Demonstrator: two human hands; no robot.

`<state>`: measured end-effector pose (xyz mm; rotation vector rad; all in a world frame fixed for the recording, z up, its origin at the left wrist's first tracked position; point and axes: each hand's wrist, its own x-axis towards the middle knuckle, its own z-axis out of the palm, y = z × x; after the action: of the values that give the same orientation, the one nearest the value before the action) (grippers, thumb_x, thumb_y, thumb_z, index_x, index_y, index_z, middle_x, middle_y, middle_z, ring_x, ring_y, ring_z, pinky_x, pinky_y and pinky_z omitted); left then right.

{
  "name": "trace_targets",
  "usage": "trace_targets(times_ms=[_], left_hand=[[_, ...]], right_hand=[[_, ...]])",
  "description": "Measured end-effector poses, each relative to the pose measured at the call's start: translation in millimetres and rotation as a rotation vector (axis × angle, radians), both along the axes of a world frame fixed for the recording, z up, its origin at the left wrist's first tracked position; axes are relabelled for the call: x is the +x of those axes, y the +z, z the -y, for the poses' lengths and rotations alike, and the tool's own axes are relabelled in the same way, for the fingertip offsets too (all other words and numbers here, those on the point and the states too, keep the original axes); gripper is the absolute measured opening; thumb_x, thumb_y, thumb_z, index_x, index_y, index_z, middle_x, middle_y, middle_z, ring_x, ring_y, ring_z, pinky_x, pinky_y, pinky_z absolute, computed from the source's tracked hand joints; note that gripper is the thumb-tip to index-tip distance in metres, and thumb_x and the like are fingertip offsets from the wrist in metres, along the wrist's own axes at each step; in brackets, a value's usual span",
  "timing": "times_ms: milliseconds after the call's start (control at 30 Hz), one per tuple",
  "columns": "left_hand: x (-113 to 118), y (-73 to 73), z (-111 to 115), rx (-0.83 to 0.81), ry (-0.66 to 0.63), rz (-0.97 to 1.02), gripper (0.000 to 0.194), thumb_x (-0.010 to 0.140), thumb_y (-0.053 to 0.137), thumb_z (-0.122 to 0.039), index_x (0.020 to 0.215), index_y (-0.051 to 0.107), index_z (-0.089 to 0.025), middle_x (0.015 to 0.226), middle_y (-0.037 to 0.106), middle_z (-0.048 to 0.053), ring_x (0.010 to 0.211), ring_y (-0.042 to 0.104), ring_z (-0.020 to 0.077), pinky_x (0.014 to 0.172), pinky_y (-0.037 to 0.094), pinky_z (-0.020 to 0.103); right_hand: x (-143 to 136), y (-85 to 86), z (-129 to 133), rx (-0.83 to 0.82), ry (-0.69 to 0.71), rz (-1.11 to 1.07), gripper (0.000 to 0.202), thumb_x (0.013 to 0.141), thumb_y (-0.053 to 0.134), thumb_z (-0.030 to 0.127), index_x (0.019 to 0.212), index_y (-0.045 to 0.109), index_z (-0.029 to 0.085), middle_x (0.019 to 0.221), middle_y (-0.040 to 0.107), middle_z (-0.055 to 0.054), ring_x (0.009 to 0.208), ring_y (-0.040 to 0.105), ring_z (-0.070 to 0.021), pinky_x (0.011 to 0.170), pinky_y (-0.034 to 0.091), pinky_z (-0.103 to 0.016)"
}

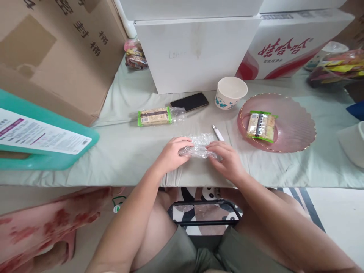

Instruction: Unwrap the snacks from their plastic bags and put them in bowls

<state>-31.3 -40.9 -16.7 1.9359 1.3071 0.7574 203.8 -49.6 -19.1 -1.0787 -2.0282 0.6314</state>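
Observation:
Clear bubble wrap [199, 145] lies at the front middle of the cloth-covered table, between my two hands. My left hand [175, 151] grips its left end with bent fingers. At the right end, my right hand [226, 157] has its fingers closed on the wrap. Just behind my right hand lies a white pen-like tool [217, 132]. A green-edged snack pack [155, 116] rests behind my left hand, touching a loose piece of clear wrap [178, 114]. To the right, a pink scalloped bowl [298, 125] holds green-edged snack packs [261, 126].
A black phone [190, 102] and a paper cup [231, 92] stand before white boxes [196, 57]. A teal container [57, 159] and a cardboard box [71, 76] are at left. A white container [352, 142] sits at the right edge. Bagged snacks [341, 66] are behind.

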Motion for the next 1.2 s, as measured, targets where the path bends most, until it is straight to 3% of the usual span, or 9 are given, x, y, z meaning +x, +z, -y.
trace_targets(times_ms=[100,200,333,467,633,867,967,1067,1200], left_hand=[[-2,2.1,-1,-0.028,0.064,0.045,0.026,0.079,0.071,-0.024,0.105,0.075,-0.022,0.126,0.064,0.008,0.102,0.065,0.0201,0.092,0.053,0.036],[-2,5.1,-2,-0.144,0.102,0.03,0.033,0.087,0.066,-0.037,0.116,0.072,-0.023,0.087,0.064,0.001,0.066,0.057,0.0131,0.067,0.048,0.028],[2,7.0,-4,-0.412,0.075,0.131,0.046,0.091,0.061,-0.048,0.13,0.063,-0.023,0.049,0.044,-0.008,0.045,0.045,0.0127,0.051,0.037,0.026],[7,8.1,-12,-0.539,0.081,0.452,0.047,0.092,0.058,-0.051,0.129,0.059,-0.023,0.076,0.071,0.002,0.061,0.066,0.0171,0.056,0.047,0.026],[9,11.0,-23,-0.275,0.086,0.492,0.027,0.083,0.069,-0.045,0.095,0.071,-0.02,0.098,0.073,0.004,0.082,0.066,0.0168,0.073,0.052,0.028],[14,1.6,-28,-0.23,0.167,0.533,0.045,0.082,0.068,-0.062,0.074,0.075,-0.018,0.08,0.074,0.006,0.082,0.069,0.0202,0.08,0.054,0.032],[14,-3.4,-26,-0.275,0.228,0.632,0.045,0.08,0.071,-0.062,0.078,0.076,-0.018,0.088,0.077,0.008,0.09,0.071,0.0216,0.089,0.055,0.035],[14,-1.4,-23,-0.339,0.207,0.684,0.038,0.078,0.076,-0.054,0.086,0.075,-0.017,0.093,0.077,0.008,0.088,0.071,0.0197,0.088,0.057,0.034],[17,8.9,-19,-0.353,0.151,0.686,0.048,0.077,0.077,-0.034,0.121,0.061,-0.024,0.095,0.073,0.002,0.079,0.068,0.0139,0.079,0.057,0.029]], right_hand=[[-7,2.7,-4,-0.172,-0.184,-0.142,0.013,0.088,0.056,0.023,0.094,0.067,0.024,0.1,0.075,-0.006,0.074,0.068,-0.0185,0.062,0.055,-0.032],[-13,6.6,-7,-0.337,-0.291,-0.302,0.013,0.091,0.056,0.031,0.09,0.065,0.023,0.077,0.066,0.001,0.051,0.054,-0.0108,0.048,0.047,-0.025],[-20,4.3,-11,-0.392,-0.258,-0.489,0.017,0.092,0.058,0.04,0.088,0.062,0.024,0.08,0.06,0.001,0.066,0.059,-0.0137,0.056,0.056,-0.027],[-23,0.1,-15,-0.37,-0.15,-0.57,0.019,0.092,0.061,0.044,0.102,0.06,0.027,0.102,0.066,-0.003,0.095,0.066,-0.0184,0.085,0.059,-0.038],[-19,0.3,-22,-0.19,-0.147,-0.423,0.024,0.083,0.072,0.04,0.102,0.066,0.027,0.132,0.06,-0.01,0.129,0.055,-0.0288,0.107,0.047,-0.049],[-16,4.0,-23,-0.21,-0.282,-0.412,0.026,0.088,0.066,0.045,0.073,0.066,0.023,0.129,0.061,-0.008,0.122,0.058,-0.028,0.107,0.045,-0.05],[-17,3.9,-21,-0.282,-0.355,-0.517,0.025,0.086,0.068,0.049,0.096,0.066,0.026,0.139,0.054,-0.009,0.127,0.055,-0.0278,0.102,0.049,-0.047],[-20,2.8,-20,-0.479,-0.29,-0.659,0.061,0.078,0.075,0.05,0.131,0.05,0.032,0.144,0.052,-0.01,0.123,0.058,-0.0265,0.096,0.054,-0.044],[-25,4.9,-19,-0.673,-0.256,-0.661,0.067,0.076,0.076,0.044,0.133,0.046,0.03,0.105,0.069,-0.005,0.085,0.067,-0.0216,0.08,0.058,-0.041]])
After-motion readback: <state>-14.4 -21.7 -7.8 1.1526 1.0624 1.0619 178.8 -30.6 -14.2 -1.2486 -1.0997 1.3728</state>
